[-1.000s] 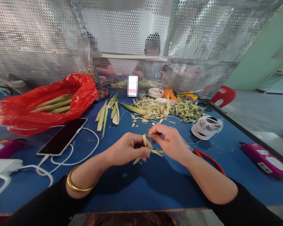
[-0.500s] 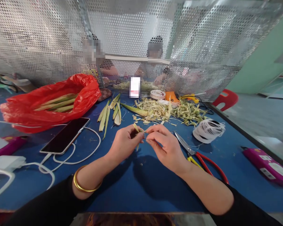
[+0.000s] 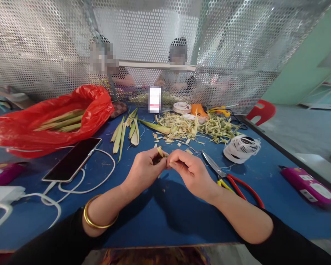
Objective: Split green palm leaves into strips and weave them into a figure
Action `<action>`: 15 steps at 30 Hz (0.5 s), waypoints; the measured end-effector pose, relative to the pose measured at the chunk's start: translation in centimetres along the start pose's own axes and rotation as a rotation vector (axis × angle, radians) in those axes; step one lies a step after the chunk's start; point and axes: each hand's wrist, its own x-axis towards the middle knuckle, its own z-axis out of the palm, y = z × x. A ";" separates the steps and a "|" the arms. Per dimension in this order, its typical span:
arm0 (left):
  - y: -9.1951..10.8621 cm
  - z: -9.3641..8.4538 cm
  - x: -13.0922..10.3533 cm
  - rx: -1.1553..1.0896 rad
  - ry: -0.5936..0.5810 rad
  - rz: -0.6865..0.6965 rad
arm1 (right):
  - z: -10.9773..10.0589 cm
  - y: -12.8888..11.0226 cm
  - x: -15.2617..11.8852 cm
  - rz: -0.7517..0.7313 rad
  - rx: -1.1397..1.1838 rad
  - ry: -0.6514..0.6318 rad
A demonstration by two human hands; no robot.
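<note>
My left hand point(image 3: 145, 170) is closed on a small pale green-yellow leaf piece point(image 3: 160, 151), whose tip pokes up above the fingers. Against its fingertips, my right hand point(image 3: 189, 172) is pinched closed; what lies between its fingers is too small to make out. Long green leaf strips point(image 3: 121, 136) lie beyond the left hand. Pale shredded leaf pieces point(image 3: 179, 127) are heaped behind both hands. Large scissors point(image 3: 213, 164) with red handles lie right of my right hand, partly over a yellow-handled tool point(image 3: 225, 185).
A red plastic bag point(image 3: 93, 106) with leaves, a phone point(image 3: 73, 158) and white cables occupy the left. To the right are a roll of white cord point(image 3: 241, 149) and a purple case point(image 3: 310, 184). Behind a perforated metal screen point(image 3: 151, 33), two people sit.
My right fingertips have closed together and moved in against my left fingers. The leaf piece shows less below the left hand. The whole view has shifted slightly.
</note>
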 end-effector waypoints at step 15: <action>1.5 1.3 -3.8 1.127 -0.186 0.362 | -0.7 1.7 1.2 0.335 0.015 -0.074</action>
